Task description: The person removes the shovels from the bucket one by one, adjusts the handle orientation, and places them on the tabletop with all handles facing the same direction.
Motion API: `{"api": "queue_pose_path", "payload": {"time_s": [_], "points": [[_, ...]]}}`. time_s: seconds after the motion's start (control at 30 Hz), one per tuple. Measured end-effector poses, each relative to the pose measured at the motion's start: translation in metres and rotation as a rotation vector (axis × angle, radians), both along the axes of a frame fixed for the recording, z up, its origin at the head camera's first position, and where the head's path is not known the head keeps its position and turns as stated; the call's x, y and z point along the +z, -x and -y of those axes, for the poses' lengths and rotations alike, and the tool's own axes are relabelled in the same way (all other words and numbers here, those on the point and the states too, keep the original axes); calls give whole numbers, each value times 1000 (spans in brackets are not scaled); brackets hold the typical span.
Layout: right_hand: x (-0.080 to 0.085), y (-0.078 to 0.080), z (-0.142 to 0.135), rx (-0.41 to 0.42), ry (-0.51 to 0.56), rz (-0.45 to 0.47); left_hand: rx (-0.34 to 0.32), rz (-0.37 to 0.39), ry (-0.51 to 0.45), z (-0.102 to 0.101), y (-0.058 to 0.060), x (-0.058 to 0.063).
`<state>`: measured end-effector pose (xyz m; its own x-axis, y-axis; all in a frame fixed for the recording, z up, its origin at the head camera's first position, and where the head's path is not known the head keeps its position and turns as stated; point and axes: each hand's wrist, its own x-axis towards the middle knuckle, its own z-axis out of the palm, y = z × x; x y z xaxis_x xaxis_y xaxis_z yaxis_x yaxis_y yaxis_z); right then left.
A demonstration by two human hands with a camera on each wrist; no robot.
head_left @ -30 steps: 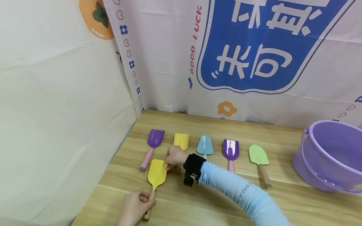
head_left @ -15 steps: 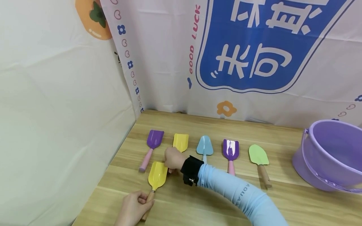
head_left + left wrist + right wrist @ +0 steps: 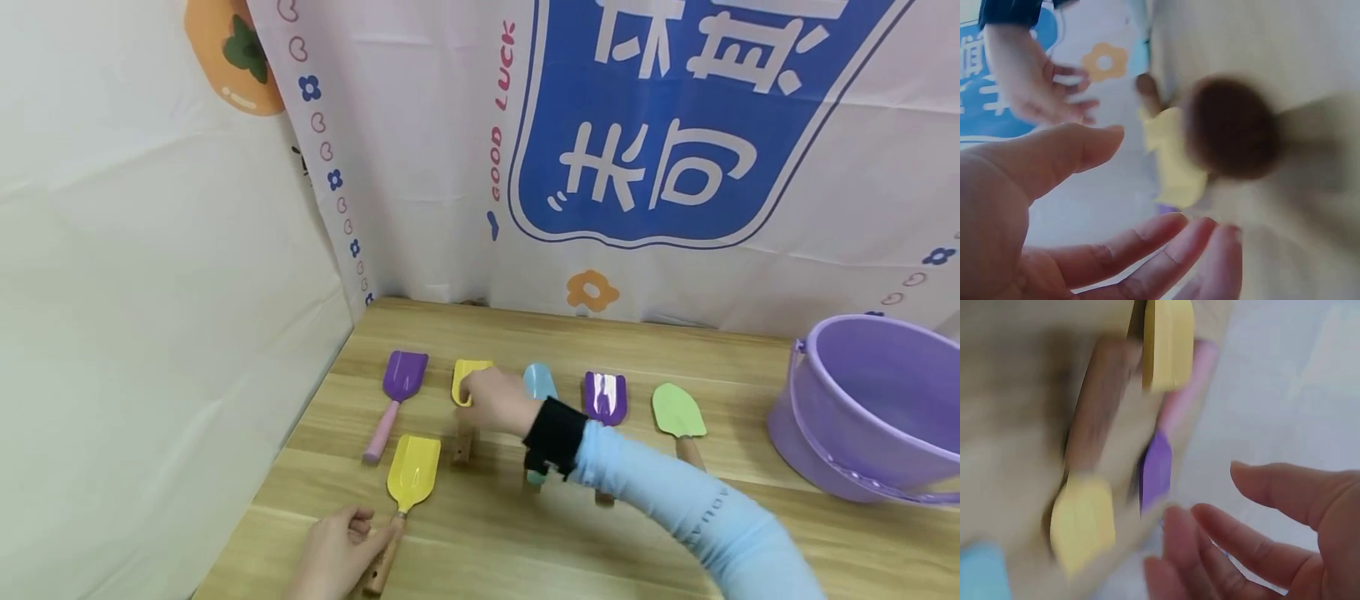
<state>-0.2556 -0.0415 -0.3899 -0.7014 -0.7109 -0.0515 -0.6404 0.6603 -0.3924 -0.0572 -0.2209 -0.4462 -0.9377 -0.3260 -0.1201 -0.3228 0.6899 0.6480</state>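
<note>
In the head view a yellow toy shovel [image 3: 414,471] with a wooden handle lies at the front left of the table. My left hand [image 3: 337,546] is beside its handle; in the left wrist view the thumb and fingers [image 3: 1141,253] are spread, nothing between them, the handle's round end [image 3: 1232,128] blurred beyond. My right hand [image 3: 497,400] hovers over another yellow shovel [image 3: 467,371], hiding its middle; in the right wrist view the fingers [image 3: 1254,544] are apart and hold nothing. A purple shovel [image 3: 405,375] with a pink handle lies at far left.
A light blue shovel [image 3: 538,382], a purple shovel [image 3: 606,398] and a green one [image 3: 677,410] lie to the right, partly behind the right arm. A purple bucket [image 3: 825,417] stands at the right. White printed cloth [image 3: 442,167] rises behind the table [image 3: 517,550].
My right hand has left the front yellow shovel's blade and moved up and right over the other yellow shovel. The left hand stays near the handle. The head view has shifted slightly.
</note>
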Motion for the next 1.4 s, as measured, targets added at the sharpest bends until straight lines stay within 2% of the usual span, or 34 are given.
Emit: {"api": "queue_pose_path", "payload": {"time_s": [0.1, 0.2, 0.3, 0.4, 0.5, 0.63, 0.7, 0.8, 0.9, 0.97, 1.03, 1.1, 1.17, 1.23, 1.33, 1.4], "points": [[21, 11, -33, 3, 38, -20, -7, -50, 3, -1, 3, 20], [44, 24, -72, -20, 65, -33, -32, -135, 0, -9, 13, 41], [67, 38, -114, -78, 55, -67, -116, -280, -5, -24, 34, 61], [86, 49, -158, -167, 23, -86, -218, -367, -35, -47, 57, 77], [100, 58, -201, -261, -17, -118, -316, -362, -106, -74, 79, 90], [108, 71, -256, -369, -92, -146, -478, -361, -214, -112, 111, 99], [109, 76, -283, -409, -131, -139, -549, -346, -328, -134, 129, 99], [105, 80, -320, -474, -169, -98, -595, -287, -523, -168, 154, 97], [99, 80, -352, -506, -187, -56, -561, -185, -740, -205, 175, 93], [95, 78, -371, -506, -202, -29, -507, -104, -896, -229, 187, 92], [89, 77, -390, -490, -231, -13, -414, -24, -1035, -255, 199, 90], [81, 76, -407, -472, -264, 39, -327, 36, -1134, -280, 210, 88], [71, 75, -421, -455, -287, 150, -248, 64, -1183, -304, 218, 86], [62, 73, -430, -450, -288, 308, -188, 86, -1194, -326, 223, 86], [56, 72, -436, -463, -245, 564, -125, 106, -1177, -353, 223, 88], [53, 73, -436, -471, -203, 689, -105, 134, -1165, -367, 221, 90]]}}
